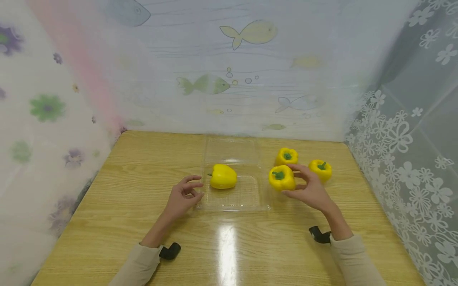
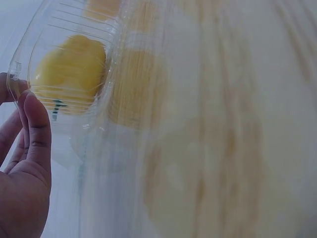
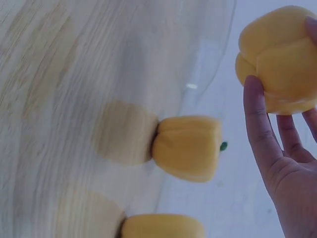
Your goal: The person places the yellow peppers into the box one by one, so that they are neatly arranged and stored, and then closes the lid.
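A clear plastic clamshell container (image 1: 247, 208) lies with its lid (image 1: 231, 149) folded back. Inside its base, a yellow bell pepper (image 1: 223, 176) rests on its side, stem to the left. My left hand (image 1: 182, 196) pinches the container's left rim between thumb and fingers, as the left wrist view shows at the edge (image 2: 16, 69). To the right of the container, my right hand (image 1: 309, 190) grips a second yellow bell pepper (image 1: 282, 178), raised off the table in the right wrist view (image 3: 285, 64). Its green stem faces the head camera.
Two more yellow bell peppers stand on the wooden table (image 1: 143, 167): one behind the held pepper (image 1: 286, 156), the other to the right of it (image 1: 321, 171). Patterned curtains (image 1: 229, 103) enclose the table's back and sides. A black wrist-camera mount (image 1: 319, 235) sits by the right sleeve.
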Demonstrator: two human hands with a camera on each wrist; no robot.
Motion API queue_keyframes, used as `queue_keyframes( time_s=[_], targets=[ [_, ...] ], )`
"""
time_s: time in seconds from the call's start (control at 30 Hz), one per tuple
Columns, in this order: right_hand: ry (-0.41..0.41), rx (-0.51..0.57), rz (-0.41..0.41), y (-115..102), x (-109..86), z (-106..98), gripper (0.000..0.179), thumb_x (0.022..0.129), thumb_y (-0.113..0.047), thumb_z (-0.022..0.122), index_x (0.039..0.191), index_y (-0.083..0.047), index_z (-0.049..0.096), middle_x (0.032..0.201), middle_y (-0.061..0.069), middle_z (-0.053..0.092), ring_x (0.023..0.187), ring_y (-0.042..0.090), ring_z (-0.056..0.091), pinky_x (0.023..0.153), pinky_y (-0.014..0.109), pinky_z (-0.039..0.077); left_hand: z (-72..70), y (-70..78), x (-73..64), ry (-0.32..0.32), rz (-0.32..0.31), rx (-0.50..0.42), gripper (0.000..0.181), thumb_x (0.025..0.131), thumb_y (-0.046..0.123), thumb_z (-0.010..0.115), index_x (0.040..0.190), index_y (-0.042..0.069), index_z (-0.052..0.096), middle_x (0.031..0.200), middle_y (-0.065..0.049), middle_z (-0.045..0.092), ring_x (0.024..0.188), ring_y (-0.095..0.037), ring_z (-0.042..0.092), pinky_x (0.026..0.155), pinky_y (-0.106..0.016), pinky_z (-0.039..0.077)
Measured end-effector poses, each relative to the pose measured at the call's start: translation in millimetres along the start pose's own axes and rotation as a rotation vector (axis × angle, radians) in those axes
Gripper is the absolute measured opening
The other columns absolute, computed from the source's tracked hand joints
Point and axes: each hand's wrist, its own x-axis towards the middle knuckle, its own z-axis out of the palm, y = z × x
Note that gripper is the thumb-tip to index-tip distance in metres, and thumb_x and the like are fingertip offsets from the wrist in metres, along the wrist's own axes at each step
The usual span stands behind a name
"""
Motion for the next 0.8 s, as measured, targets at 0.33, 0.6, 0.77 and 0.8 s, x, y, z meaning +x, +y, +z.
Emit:
queue_keyframes(
  time_s=[0.33,0.6,0.77,0.8],
  targets=[
    [-0.112,-0.036,-0.038,-13,12.3,17,0.076,0.078,-0.010,0.089,0.146,-0.018,0.055,0.142,0.007,0.054,0.118,0.030,0.055,0.083,0.039,0.059,-0.4,0.6,0.8,0.004,-0.014,0.006,0.029,0.089,-0.004,0.073,0.116,-0.013,0.069,0.144,-0.021,0.051,0.076,-0.007,0.063,0.067,-0.018,0.054],
    [-0.149,-0.088,-0.053,-23,23.3,27,0.076,0.075,-0.018,0.092,0.142,-0.019,0.057,0.136,0.006,0.058,0.116,0.030,0.057,0.082,0.040,0.060,-0.1,-2.0,0.9,0.000,0.006,0.009,0.028,0.089,-0.005,0.073,0.116,-0.013,0.070,0.143,-0.023,0.051,0.076,-0.007,0.063,0.066,-0.017,0.054],
    [-0.168,-0.096,-0.054,-27,29.4,32,0.076,0.075,-0.015,0.092,0.142,-0.016,0.057,0.138,0.006,0.058,0.116,0.031,0.056,0.081,0.043,0.060,0.0,-2.7,0.7,0.001,0.015,0.006,0.028,0.089,-0.005,0.073,0.115,-0.013,0.070,0.143,-0.024,0.051,0.075,-0.006,0.063,0.066,-0.017,0.054],
    [-0.170,-0.098,-0.056,-28,30.3,32,0.076,0.075,-0.014,0.092,0.142,-0.016,0.058,0.138,0.006,0.058,0.116,0.031,0.056,0.081,0.044,0.060,0.1,-2.8,0.8,0.001,0.016,0.004,0.028,0.089,-0.005,0.073,0.116,-0.013,0.070,0.143,-0.024,0.051,0.074,-0.006,0.063,0.066,-0.017,0.054]
  ],
)
